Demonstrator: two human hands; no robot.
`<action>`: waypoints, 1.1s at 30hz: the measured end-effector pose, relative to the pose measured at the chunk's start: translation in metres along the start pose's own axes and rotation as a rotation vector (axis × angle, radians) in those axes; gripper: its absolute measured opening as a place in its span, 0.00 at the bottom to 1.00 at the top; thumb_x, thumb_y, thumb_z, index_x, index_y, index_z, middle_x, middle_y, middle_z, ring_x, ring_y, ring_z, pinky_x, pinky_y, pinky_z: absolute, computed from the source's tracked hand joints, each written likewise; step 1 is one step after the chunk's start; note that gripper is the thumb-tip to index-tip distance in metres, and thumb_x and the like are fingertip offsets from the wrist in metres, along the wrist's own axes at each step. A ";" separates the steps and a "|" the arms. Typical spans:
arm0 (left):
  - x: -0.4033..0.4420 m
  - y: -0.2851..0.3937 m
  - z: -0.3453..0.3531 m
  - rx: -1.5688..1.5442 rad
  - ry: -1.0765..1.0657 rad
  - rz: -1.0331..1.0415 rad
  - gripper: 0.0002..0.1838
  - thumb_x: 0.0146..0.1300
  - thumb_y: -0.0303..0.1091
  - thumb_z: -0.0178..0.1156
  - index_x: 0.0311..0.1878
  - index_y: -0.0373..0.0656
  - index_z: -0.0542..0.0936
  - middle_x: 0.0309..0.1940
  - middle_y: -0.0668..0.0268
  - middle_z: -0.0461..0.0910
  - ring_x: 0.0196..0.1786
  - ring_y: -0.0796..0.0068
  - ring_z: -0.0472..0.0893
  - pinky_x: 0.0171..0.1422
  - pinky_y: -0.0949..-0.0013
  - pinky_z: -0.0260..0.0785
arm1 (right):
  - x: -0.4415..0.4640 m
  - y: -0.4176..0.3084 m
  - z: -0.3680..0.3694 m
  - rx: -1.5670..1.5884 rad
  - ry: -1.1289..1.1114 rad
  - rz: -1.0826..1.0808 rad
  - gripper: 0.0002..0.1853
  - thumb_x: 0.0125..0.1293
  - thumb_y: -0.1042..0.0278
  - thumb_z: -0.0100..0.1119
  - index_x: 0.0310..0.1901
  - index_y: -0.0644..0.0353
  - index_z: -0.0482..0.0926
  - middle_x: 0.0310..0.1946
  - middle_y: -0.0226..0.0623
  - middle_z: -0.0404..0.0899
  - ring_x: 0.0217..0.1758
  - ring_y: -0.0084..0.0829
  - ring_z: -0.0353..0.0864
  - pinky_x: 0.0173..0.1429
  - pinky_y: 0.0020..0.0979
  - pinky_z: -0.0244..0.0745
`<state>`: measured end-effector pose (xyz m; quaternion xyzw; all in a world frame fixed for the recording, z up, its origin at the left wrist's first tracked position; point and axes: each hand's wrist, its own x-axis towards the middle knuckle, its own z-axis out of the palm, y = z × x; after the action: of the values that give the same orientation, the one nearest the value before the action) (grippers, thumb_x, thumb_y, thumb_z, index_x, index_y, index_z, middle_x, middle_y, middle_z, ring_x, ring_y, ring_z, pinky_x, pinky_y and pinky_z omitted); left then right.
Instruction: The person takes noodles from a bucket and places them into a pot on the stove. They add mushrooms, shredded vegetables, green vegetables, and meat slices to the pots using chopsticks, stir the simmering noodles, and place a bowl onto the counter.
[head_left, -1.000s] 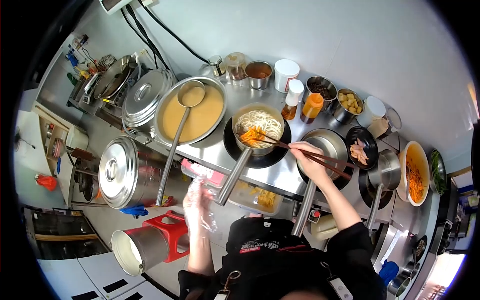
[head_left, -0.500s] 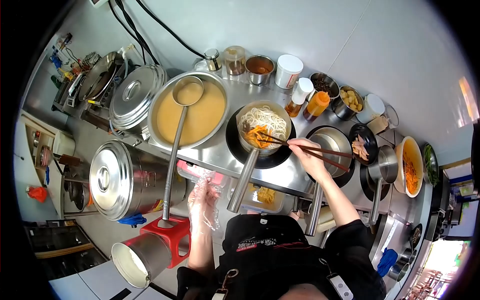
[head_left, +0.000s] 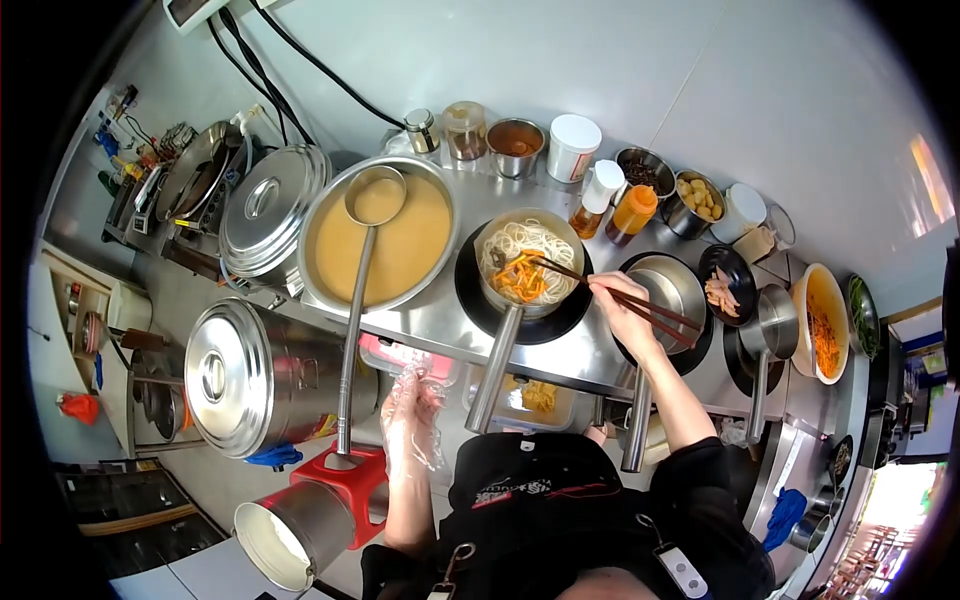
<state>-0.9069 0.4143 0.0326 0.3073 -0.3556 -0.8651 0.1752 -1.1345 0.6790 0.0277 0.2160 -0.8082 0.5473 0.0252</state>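
My right hand [head_left: 622,308] is closed round a pair of dark chopsticks [head_left: 655,315], whose tips reach into a small long-handled pot [head_left: 508,330]. White noodles [head_left: 540,240] lie in that pot, with orange shredded carrot [head_left: 520,277] on top by the chopstick tips. My left hand [head_left: 407,405] wears a loose clear plastic glove and hangs in front of the counter, left of the pot handle. Its fingers are bent and blurred by the plastic; whether they hold anything is unclear.
A basin of tan broth [head_left: 430,270] holds a long ladle [head_left: 362,290] that juts over the counter edge. An empty pan [head_left: 665,290], meat plate [head_left: 727,285] and carrot bowl [head_left: 825,325] stand right. Bottles [head_left: 632,215] line the back. Below left are a lidded pot [head_left: 235,375] and red stool [head_left: 345,475].
The chopstick tips have shifted upward in the pot, and the carrot is more spread over the noodles. My left hand has moved slightly right in view.
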 end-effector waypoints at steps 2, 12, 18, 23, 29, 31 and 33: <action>0.001 -0.002 -0.001 -0.003 0.013 -0.007 0.12 0.70 0.34 0.57 0.49 0.34 0.79 0.26 0.67 0.77 0.28 0.78 0.77 0.35 0.74 0.72 | -0.005 -0.007 -0.006 -0.027 -0.013 -0.038 0.05 0.63 0.76 0.61 0.39 0.66 0.82 0.35 0.41 0.83 0.38 0.32 0.82 0.45 0.27 0.75; -0.013 -0.008 0.012 0.014 0.018 -0.001 0.11 0.70 0.34 0.58 0.47 0.35 0.79 0.25 0.68 0.78 0.27 0.78 0.76 0.34 0.74 0.72 | -0.004 -0.009 0.022 0.022 -0.205 -0.147 0.07 0.62 0.77 0.61 0.42 0.66 0.82 0.41 0.42 0.83 0.44 0.34 0.82 0.52 0.28 0.75; -0.044 -0.023 0.011 -0.010 0.123 0.042 0.10 0.69 0.33 0.58 0.46 0.35 0.79 0.25 0.68 0.77 0.27 0.79 0.77 0.34 0.75 0.72 | 0.003 -0.007 -0.011 0.031 0.094 -0.294 0.07 0.62 0.78 0.60 0.40 0.70 0.81 0.40 0.46 0.82 0.42 0.39 0.83 0.49 0.30 0.76; -0.057 -0.031 0.016 0.014 0.157 0.057 0.09 0.69 0.33 0.57 0.44 0.36 0.79 0.25 0.69 0.77 0.27 0.79 0.77 0.34 0.76 0.72 | 0.003 0.039 0.001 0.095 0.004 -0.316 0.08 0.63 0.77 0.59 0.41 0.71 0.80 0.42 0.48 0.81 0.45 0.42 0.82 0.50 0.32 0.75; -0.059 -0.041 0.017 0.012 0.185 0.091 0.13 0.68 0.36 0.60 0.46 0.35 0.80 0.25 0.71 0.77 0.26 0.81 0.76 0.31 0.80 0.70 | -0.045 0.012 -0.058 0.064 -0.060 -0.348 0.08 0.60 0.79 0.62 0.41 0.69 0.81 0.45 0.47 0.82 0.47 0.42 0.82 0.52 0.33 0.77; -0.059 -0.043 0.019 0.020 0.207 0.094 0.12 0.67 0.35 0.61 0.46 0.35 0.80 0.25 0.70 0.77 0.25 0.82 0.74 0.31 0.80 0.70 | -0.064 -0.003 -0.088 -0.006 -0.002 -0.400 0.09 0.57 0.82 0.63 0.41 0.68 0.81 0.46 0.46 0.81 0.47 0.41 0.83 0.50 0.32 0.78; -0.063 -0.043 0.029 0.032 0.237 0.120 0.11 0.67 0.34 0.61 0.45 0.35 0.80 0.25 0.70 0.77 0.25 0.83 0.74 0.31 0.80 0.69 | -0.084 -0.009 -0.122 -0.116 0.110 -0.490 0.11 0.54 0.84 0.65 0.40 0.68 0.81 0.46 0.47 0.81 0.47 0.45 0.83 0.51 0.34 0.78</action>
<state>-0.8820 0.4915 0.0435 0.3881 -0.3637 -0.8050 0.2627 -1.0790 0.8123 0.0605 0.3732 -0.7593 0.4886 0.2134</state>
